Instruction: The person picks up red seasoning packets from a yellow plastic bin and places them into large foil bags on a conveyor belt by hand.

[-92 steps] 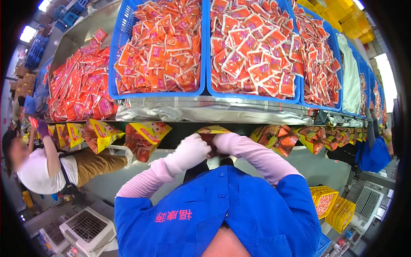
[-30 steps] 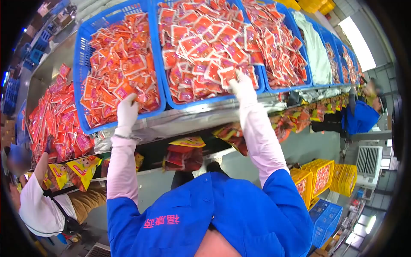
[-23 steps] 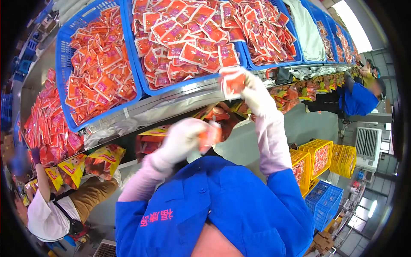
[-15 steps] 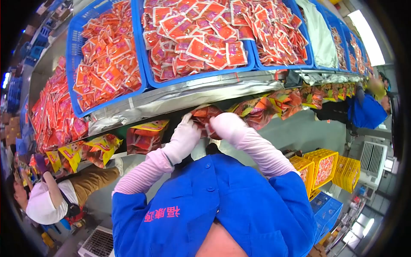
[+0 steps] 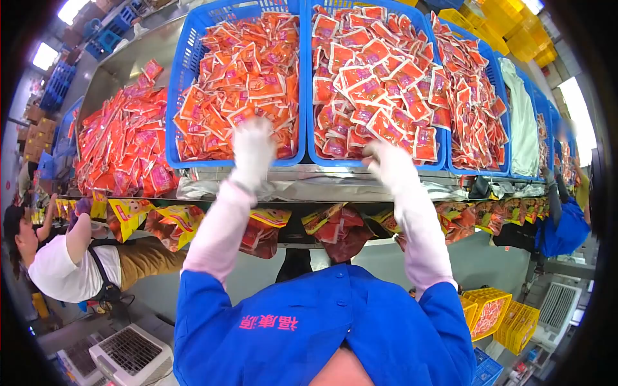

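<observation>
My left hand (image 5: 253,151), in a white glove, is over the front of a blue crate (image 5: 172,138) heaped with small red packets (image 5: 248,64). Its fingertips are blurred against the packets. At the front rim of the neighbouring blue crate (image 5: 380,163), my right hand (image 5: 391,166) has its fingers apart and bent toward the left, nothing showing in them. White-edged red packets (image 5: 370,83) fill that crate. Below my hands, an open red bag (image 5: 341,235) with packets inside hangs on the line, and another yellow-topped bag (image 5: 262,230) hangs to its left.
Loose red packets (image 5: 125,138) lie on the metal table at left. More filled crates (image 5: 476,96) extend right. A person in white (image 5: 74,264) stands at left, one in blue (image 5: 563,222) at far right. Yellow crates (image 5: 489,312) stand behind me on the right.
Both hands have left the red bag between them and moved up and apart to the crates. The view has shifted, showing more of the left side. The bag hangs in the line.
</observation>
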`<state>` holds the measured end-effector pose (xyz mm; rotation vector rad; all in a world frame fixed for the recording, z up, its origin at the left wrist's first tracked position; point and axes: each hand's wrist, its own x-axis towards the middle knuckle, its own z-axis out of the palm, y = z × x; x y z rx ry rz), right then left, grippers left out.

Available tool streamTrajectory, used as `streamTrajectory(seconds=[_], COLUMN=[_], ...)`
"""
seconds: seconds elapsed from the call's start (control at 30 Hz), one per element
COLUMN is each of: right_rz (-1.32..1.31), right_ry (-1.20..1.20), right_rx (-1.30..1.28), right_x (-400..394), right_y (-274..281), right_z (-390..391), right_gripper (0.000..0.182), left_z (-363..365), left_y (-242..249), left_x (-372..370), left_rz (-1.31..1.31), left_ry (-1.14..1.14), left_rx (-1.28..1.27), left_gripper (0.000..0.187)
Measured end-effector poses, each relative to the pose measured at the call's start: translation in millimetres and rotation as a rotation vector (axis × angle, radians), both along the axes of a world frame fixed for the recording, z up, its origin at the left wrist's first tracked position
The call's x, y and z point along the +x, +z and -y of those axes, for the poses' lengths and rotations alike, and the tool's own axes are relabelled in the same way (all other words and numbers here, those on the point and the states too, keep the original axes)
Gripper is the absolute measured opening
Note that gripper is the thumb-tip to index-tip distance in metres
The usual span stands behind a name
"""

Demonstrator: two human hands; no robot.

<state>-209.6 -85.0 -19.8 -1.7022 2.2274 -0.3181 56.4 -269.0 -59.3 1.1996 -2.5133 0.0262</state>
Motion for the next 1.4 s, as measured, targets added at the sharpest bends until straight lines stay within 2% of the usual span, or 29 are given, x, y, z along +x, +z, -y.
streamTrajectory(seconds=[0.03, 0.07, 0.13, 0.17, 0.23, 0.3, 0.37, 0.43, 0.5, 0.53, 0.57, 0.63, 0.7, 0.77, 0.8, 0.83, 0.9, 0.93, 0.97, 1.03, 1.07, 1.1, 1.17, 1.23, 1.27, 1.3, 1.33, 1.37, 1.4], right_rz=[-0.203, -0.174, -0.108, -0.076, -0.031, 0.151, 0.7, 0.99, 1.115, 1.183, 1.255, 1.332, 1.296, 1.072, 0.963, 0.852, 0.347, 0.297, 0.245, -0.001, -0.006, -0.01, 0.099, 0.303, 0.219, 0.172, 0.195, 0.211, 0.249], right_ry=[-0.091, -0.054, -0.086, -0.145, -0.187, -0.204, -0.478, -0.616, -0.662, -0.683, -0.699, -0.734, -0.756, -0.75, -0.644, -0.539, -0.203, 0.041, 0.219, 0.331, 0.362, 0.387, 0.336, 0.037, 0.12, 0.17, 0.275, 0.375, 0.347], right_rx=[-0.127, -0.006, 0.136, 0.143, 0.16, -0.318, -0.568, -0.616, -0.752, -0.773, -0.792, -0.778, -0.686, -0.405, -0.522, -0.64, -0.647, -0.73, -0.547, -0.137, 0.009, 0.162, 0.56, 0.499, 0.574, 0.598, 0.553, 0.508, 0.533], right_x=[-13, -28, -41, -39, -32, -44, -56, -53, -69, -75, -77, -55, -40, -15, 6, 24, 38, 41, 52, 70, 73, 78, 88, 101, 109, 114, 114, 111, 108], right_y=[-18, -43, -97, -108, -79, -80, -74, -19, -11, -6, 4, 33, 36, 31, 17, -4, -41, -71, -41, -86, -99, -109, -137, -185, -199, -180, -138, -95, -62], right_z=[18, 41, 51, 53, 40, 8, -22, -62, -96, -111, -121, -141, -156, -167, -166, -165, -168, -165, -164, -166, -153, -143, -94, -79, -70, -64, -61, -58, -55], right_gripper=[0.027, 0.034, 0.043, 0.042, 0.041, 0.029, 0.025, 0.02, 0.02, 0.022, 0.023, 0.024, 0.024, 0.025, 0.025, 0.025, 0.03, 0.032, 0.026, 0.023, 0.021, 0.021, 0.027, 0.03, 0.028, 0.031, 0.03, 0.03, 0.028], left_z=[31, 61, 102, 91, 87, 64, 30, -17, -95, -133, -165, -224, -261, -272, -266, -261, -251, -246, -242, -236, -229, -230, -230, -221, -210, -200, -185, -161, -133], left_y=[-9, -30, -99, -96, -103, -69, -36, -12, 34, 52, 55, 29, 2, -45, -28, -22, -14, -24, -41, -41, -30, -26, -19, -35, -34, -35, -15, -11, 6], left_x=[6, 10, 16, 19, 30, 42, 41, 26, -10, -27, -46, -73, -96, -100, -93, -82, -58, -49, -41, -38, -33, -32, -29, -17, -7, 1, 1, 4, 2], left_rz=[0.082, 0.238, 0.388, 0.382, 0.26, -0.024, -0.379, -0.54, -0.674, -0.718, -0.672, -0.539, -0.33, 0.128, 0.08, 0.122, 0.199, 0.307, 0.017, -0.136, 0.256, 0.066, 0.03, 0.143, 0.175, 0.202, 0.084, -0.199, -0.292], left_ry=[0.134, 0.268, 0.291, 0.188, 0.115, 0.039, -0.086, -0.152, -0.369, -0.407, -0.773, -0.954, -0.981, -0.78, -0.72, -0.73, -0.839, -0.844, -0.741, -0.719, -0.808, -0.823, -0.89, -0.889, -0.868, -0.854, -0.83, -0.811, -0.715], left_rx=[-0.104, 0.071, 0.348, 0.212, 0.213, 0.21, 0.272, 0.606, 0.997, 1.343, 0.955, 0.765, 0.416, 0.322, 0.229, 0.289, 0.182, 0.119, 0.155, 0.292, 0.163, 0.122, 0.157, 0.086, 0.135, 0.192, 0.258, 0.399, 0.315], left_gripper=[0.032, 0.038, 0.025, 0.02, 0.018, 0.017, 0.015, 0.022, 0.029, 0.025, 0.029, 0.03, 0.024, 0.033, 0.046, 0.056, 0.049, 0.039, 0.029, 0.019, 0.012, 0.005, 0.006, 0.007, 0.006, 0.006, 0.01, 0.016, 0.015])
